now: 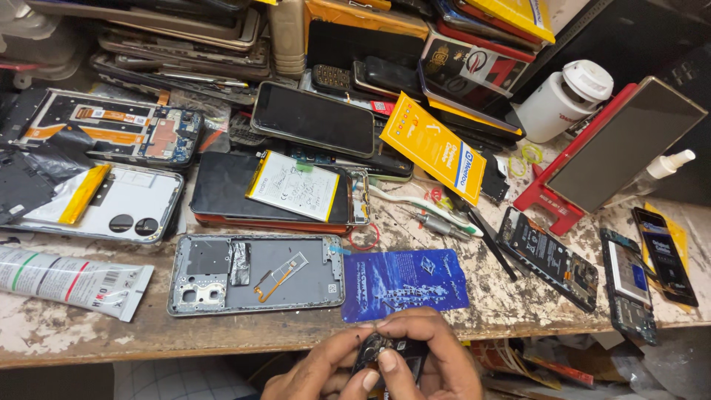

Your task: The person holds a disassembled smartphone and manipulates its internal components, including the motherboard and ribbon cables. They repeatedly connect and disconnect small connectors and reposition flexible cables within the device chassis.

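Black and small, a phone part [385, 354] sits pinched between both hands at six o'clock in the head view, just below the front edge of the scarred wooden workbench [74, 333]. The left hand [318, 374] cradles it from underneath with fingers curled, while the right hand [437, 355] closes over the top, thumb pressing on its upper face; both hands are narrow around it, and its far side is hidden. At twelve o'clock from the hands lies a blue phone back cover [404, 284], and at ten o'clock a grey phone mid-frame [255, 274] with an orange flex cable. A white battery [296, 185] rests on a black phone further up, and a toothbrush [422, 205] and screwdriver [441, 224] lie at one o'clock. The work looks mid-way through fingertip handling of the small part; any next move seems to call for a steady, light grip, since the piece is tiny and held off the bench.
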`<state>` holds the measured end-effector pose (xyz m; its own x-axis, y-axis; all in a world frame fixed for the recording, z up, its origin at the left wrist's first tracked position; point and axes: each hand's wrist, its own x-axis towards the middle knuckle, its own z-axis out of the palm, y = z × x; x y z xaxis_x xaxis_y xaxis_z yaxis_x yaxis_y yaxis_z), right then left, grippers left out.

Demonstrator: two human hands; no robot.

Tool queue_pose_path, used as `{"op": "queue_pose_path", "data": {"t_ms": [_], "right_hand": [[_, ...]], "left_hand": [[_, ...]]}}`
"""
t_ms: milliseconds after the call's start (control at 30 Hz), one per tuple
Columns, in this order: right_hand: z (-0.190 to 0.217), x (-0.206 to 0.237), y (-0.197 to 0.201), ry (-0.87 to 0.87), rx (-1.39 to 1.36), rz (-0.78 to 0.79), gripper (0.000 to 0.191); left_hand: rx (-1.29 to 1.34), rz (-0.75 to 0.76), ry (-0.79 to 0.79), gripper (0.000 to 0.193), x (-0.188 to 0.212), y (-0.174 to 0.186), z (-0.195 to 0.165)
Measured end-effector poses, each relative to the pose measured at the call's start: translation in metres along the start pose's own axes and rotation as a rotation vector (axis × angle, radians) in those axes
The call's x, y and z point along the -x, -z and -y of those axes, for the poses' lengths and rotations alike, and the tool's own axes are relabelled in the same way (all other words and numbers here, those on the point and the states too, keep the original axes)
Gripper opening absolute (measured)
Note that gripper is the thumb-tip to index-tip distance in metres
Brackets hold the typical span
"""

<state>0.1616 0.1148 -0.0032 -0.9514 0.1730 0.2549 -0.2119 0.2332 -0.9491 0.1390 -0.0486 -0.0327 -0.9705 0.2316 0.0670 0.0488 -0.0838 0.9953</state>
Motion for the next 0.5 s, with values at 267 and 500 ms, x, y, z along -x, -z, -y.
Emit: {"op": "queue_pose_path", "data": {"t_ms": [267, 500], "right_hand": [[0.0039, -0.0013, 0.0016, -0.120, 0.023, 0.009, 0.025], [-0.0024, -0.0009, 0.0036, -0.290, -0.106, 0.001, 0.025]], "left_hand": [[-0.197, -0.086, -0.230, 0.036, 0.0031, -0.0040, 0.0113], [-0.220, -0.115, -0.178, 0.036, -0.0020, -0.0007, 0.0078]]}}
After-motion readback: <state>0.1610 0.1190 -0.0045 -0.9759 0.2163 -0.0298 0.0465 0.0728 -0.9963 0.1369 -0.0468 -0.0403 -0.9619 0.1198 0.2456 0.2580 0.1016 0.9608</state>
